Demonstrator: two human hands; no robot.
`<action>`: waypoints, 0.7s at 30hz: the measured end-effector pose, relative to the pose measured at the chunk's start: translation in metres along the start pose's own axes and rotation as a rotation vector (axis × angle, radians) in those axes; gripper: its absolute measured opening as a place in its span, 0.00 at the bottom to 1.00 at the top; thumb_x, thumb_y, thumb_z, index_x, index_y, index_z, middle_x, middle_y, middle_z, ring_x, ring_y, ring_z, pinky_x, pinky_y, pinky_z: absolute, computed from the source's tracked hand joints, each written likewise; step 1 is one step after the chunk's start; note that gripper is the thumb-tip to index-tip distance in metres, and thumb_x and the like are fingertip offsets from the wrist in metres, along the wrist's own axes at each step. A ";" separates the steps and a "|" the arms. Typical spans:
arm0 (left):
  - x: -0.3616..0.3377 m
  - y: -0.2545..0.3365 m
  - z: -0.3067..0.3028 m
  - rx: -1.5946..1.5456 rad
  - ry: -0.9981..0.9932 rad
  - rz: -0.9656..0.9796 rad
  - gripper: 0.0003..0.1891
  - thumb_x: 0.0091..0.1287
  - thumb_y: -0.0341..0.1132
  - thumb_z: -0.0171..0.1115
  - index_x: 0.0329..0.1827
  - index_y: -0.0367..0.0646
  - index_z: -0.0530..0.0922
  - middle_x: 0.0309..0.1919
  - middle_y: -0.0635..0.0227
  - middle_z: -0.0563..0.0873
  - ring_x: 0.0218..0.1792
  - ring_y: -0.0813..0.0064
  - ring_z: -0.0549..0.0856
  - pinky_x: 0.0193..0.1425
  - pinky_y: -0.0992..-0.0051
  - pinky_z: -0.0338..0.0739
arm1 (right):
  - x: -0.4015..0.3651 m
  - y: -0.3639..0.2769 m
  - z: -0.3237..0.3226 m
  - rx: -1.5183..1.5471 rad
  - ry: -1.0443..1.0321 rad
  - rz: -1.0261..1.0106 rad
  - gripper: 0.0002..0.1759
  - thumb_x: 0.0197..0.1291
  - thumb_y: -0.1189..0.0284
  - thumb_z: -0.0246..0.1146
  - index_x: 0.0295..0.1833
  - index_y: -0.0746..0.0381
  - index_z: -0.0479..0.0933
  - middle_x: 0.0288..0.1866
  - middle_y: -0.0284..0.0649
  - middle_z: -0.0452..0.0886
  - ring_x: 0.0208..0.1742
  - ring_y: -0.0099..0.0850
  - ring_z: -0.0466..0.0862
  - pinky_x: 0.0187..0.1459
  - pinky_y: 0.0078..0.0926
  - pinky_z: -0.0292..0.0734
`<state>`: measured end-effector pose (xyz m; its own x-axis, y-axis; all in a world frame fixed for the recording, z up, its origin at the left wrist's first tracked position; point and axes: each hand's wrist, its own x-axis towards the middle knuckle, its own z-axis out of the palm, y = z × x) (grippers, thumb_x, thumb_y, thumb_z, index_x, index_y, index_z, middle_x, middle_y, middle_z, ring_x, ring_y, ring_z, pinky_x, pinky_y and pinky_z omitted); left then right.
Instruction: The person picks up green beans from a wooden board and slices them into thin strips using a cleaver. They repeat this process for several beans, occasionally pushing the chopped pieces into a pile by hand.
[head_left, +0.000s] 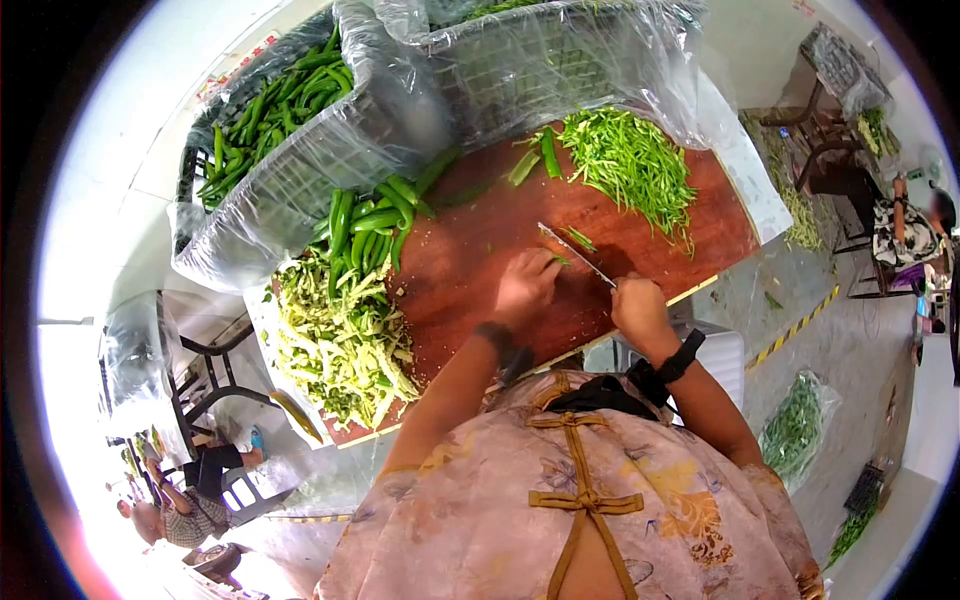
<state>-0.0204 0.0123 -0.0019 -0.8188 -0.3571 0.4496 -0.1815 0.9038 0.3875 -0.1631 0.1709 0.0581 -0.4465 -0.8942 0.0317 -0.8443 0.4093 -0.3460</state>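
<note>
My right hand (643, 312) is closed around the handle of a knife (578, 255), whose blade points up and left over the red-brown board (460, 270). To its left, my left hand (528, 285) is slightly blurred, its fingers curled together at the board. A bit of green pepper shows at those fingertips, mostly covered by them. Just beyond the blade lie a few thin green strips (580, 239). A heap of shredded green pepper (630, 165) sits at the board's far right. Whole green peppers (370, 225) are piled at the left, above a heap of pale pepper cores and scraps (340, 340).
Behind the board stand plastic-lined crates (310, 150), one filled with green peppers (280, 110). A split pepper piece (523, 167) lies near the shreds. A bag of greens (795, 425) is on the floor at right. Other people sit at far left and far right.
</note>
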 end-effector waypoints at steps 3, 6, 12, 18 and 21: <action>0.005 0.002 0.019 -0.056 -0.041 0.114 0.18 0.48 0.26 0.59 0.45 0.40 0.78 0.47 0.62 0.79 0.53 0.59 0.76 0.55 0.62 0.72 | -0.002 0.002 -0.004 0.001 0.012 0.006 0.07 0.53 0.72 0.59 0.29 0.65 0.77 0.30 0.51 0.78 0.30 0.50 0.79 0.34 0.46 0.74; 0.010 0.012 0.018 -0.104 0.008 0.164 0.18 0.49 0.26 0.59 0.45 0.39 0.78 0.47 0.61 0.79 0.53 0.59 0.76 0.55 0.63 0.72 | -0.005 0.004 -0.004 -0.014 -0.010 0.034 0.07 0.53 0.72 0.59 0.29 0.65 0.78 0.29 0.50 0.78 0.31 0.50 0.79 0.34 0.45 0.75; 0.011 0.013 0.016 -0.103 -0.080 0.111 0.18 0.50 0.28 0.57 0.47 0.39 0.78 0.49 0.62 0.79 0.54 0.60 0.75 0.55 0.64 0.72 | -0.008 0.000 -0.003 -0.034 -0.045 0.060 0.08 0.54 0.73 0.56 0.28 0.64 0.77 0.29 0.50 0.77 0.29 0.49 0.81 0.32 0.44 0.76; 0.013 0.019 0.004 0.023 -0.120 0.097 0.20 0.51 0.28 0.57 0.49 0.42 0.78 0.50 0.64 0.79 0.54 0.63 0.75 0.53 0.65 0.72 | -0.009 -0.007 -0.003 -0.065 -0.016 0.042 0.06 0.53 0.76 0.55 0.27 0.65 0.76 0.28 0.50 0.77 0.28 0.49 0.81 0.31 0.43 0.76; 0.011 0.014 0.011 0.011 -0.111 0.111 0.20 0.50 0.29 0.57 0.49 0.42 0.78 0.50 0.65 0.79 0.54 0.63 0.75 0.53 0.64 0.72 | -0.008 -0.008 -0.004 -0.082 -0.035 0.035 0.05 0.51 0.77 0.55 0.27 0.65 0.76 0.29 0.50 0.77 0.28 0.48 0.81 0.31 0.42 0.77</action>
<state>-0.0382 0.0237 -0.0004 -0.8893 -0.2274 0.3967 -0.0924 0.9390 0.3312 -0.1538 0.1750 0.0647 -0.4669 -0.8842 -0.0125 -0.8502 0.4528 -0.2685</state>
